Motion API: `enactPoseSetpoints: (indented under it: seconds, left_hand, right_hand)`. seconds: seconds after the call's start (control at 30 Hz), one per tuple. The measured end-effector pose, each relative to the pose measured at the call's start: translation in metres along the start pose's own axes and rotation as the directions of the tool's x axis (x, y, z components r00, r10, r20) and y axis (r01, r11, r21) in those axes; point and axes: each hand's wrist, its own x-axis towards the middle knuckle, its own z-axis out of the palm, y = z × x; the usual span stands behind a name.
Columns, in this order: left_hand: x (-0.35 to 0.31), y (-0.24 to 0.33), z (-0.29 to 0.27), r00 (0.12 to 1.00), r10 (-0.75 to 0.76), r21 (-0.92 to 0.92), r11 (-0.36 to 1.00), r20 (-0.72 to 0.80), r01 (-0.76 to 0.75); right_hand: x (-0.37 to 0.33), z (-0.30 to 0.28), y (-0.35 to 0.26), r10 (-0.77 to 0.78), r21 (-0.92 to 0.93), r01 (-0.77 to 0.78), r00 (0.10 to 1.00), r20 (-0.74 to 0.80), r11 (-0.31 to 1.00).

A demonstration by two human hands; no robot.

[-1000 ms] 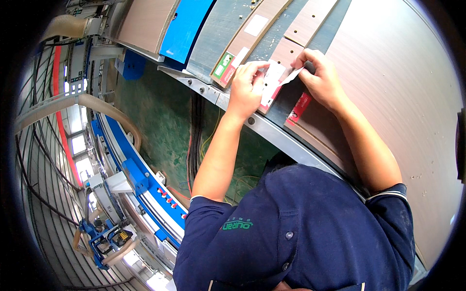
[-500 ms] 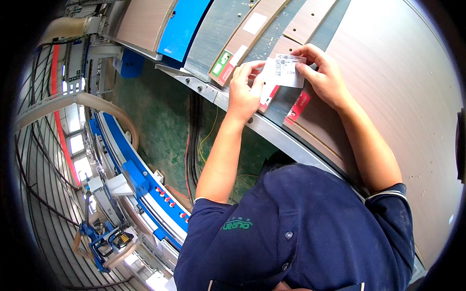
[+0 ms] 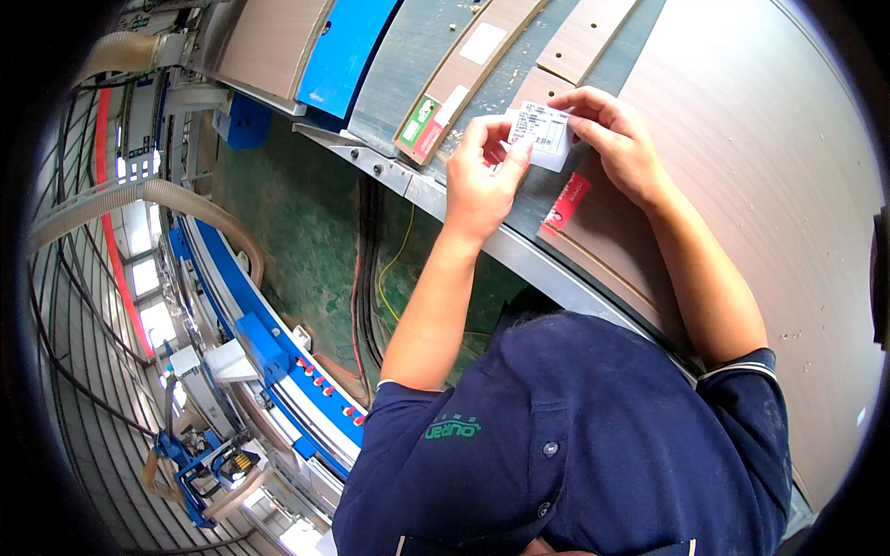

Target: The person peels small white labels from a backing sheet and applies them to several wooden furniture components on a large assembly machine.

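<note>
One printed white slip (image 3: 541,128), paper-like, held up in front of the person above the worktable (image 3: 408,72), btwn both hands, over the drilled wood strip (image 3: 582,42). Red label (image 3: 567,202) on the large panel (image 3: 723,185) sits just below R, apart from slip.

L hand (image 3: 484,178): pinching slip at its lower L part, thumb on printed face, fingers behind. R hand (image 3: 619,144): thumb + index curled at slip's R edge; firm pinch or mere touch, can't tell.

Handling (est.): v. light, thin, flexible; prob. bends or creases easily, might tear if tugged from both sides. Little slip risk w/ dry fingers. If adhesive-backed (back not seen), could cling to skin. Best hold: opp. edges or corners, light pinch, print kept uncovered.

Diff. vs. 0.5 s ago: L hand has come in to the R; its thumb now overlies slip, prev. only at L edge. Slip shifted slightly L + up. Red end of strip, prev. visible below slip, now mostly hidden by L hand. R hand approx. same spot.
</note>
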Motion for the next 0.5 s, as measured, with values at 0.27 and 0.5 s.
enactPoseSetpoints:
  seconds: [0.27, 0.5]
  left_hand:
    - [0.0002, -0.0034, 0.0032, 0.97, 0.225, 0.236, 0.951, -0.093, -0.198]
    - [-0.0021, -0.0016, 0.0039, 0.961, 0.246, 0.253, 0.945, -0.129, -0.208]
  right_hand:
    - [0.0, -0.0051, 0.0012, 0.023, 0.021, -0.024, 0.999, 0.037, 1.0]
    - [0.0017, -0.0061, 0.0054, 0.034, 0.033, -0.036, 0.998, 0.049, 0.999]
